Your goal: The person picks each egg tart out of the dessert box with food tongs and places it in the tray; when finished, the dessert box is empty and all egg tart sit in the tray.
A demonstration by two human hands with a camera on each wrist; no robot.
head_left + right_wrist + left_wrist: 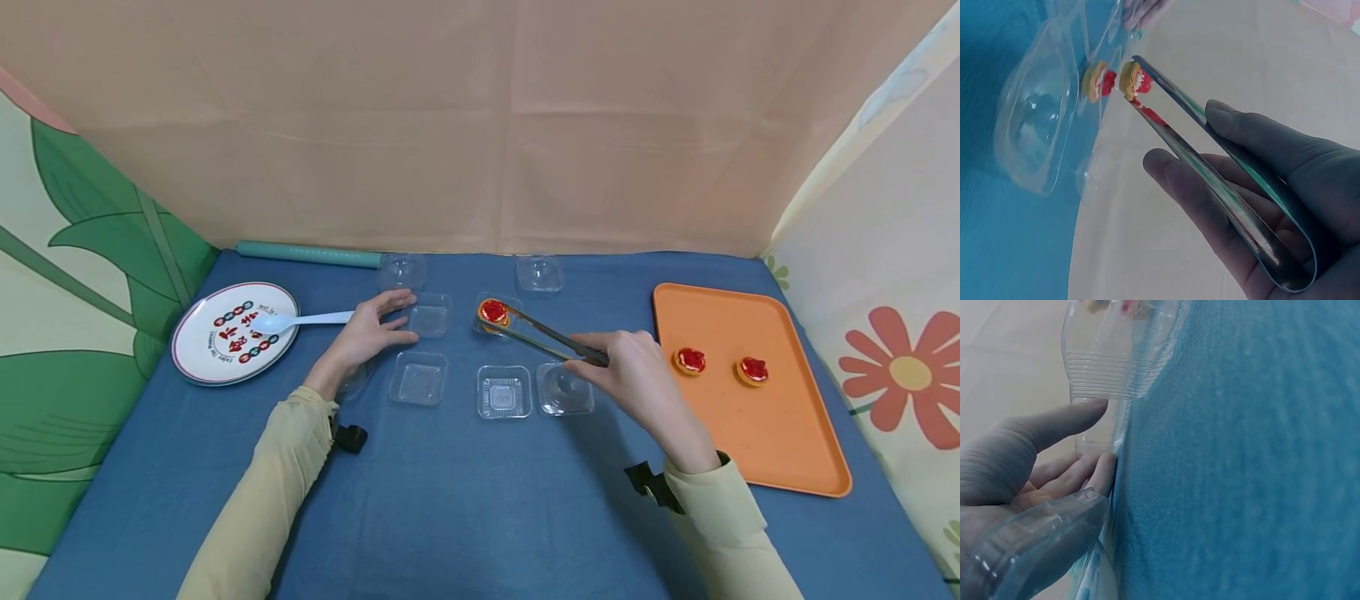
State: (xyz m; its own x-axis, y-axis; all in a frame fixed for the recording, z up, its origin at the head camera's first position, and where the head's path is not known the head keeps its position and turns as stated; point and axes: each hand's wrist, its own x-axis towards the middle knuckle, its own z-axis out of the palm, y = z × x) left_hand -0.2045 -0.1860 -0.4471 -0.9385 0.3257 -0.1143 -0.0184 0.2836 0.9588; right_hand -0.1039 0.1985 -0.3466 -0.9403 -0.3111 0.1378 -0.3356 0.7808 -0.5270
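Note:
My right hand (633,375) grips metal tongs (555,337). Between the tong tips is a small tart (1134,81) with a red topping and a white rim. In the head view this tart (493,313) appears over a clear plastic box; the right wrist view shows another tart (1097,82) just beyond it, seemingly inside the box. My left hand (371,329) holds nothing; its fingers reach loosely to the left edge of a clear box (431,315), and whether they touch it I cannot tell. Another clear box (418,379) sits just below that hand.
On the right an orange tray (757,442) carries two red-topped tarts (689,361). More clear boxes (504,392) and domed lids (566,389) stand mid-table. A white plate (202,346) with a pale spoon (322,318) lies at left, and a teal roll (307,254) along the back edge.

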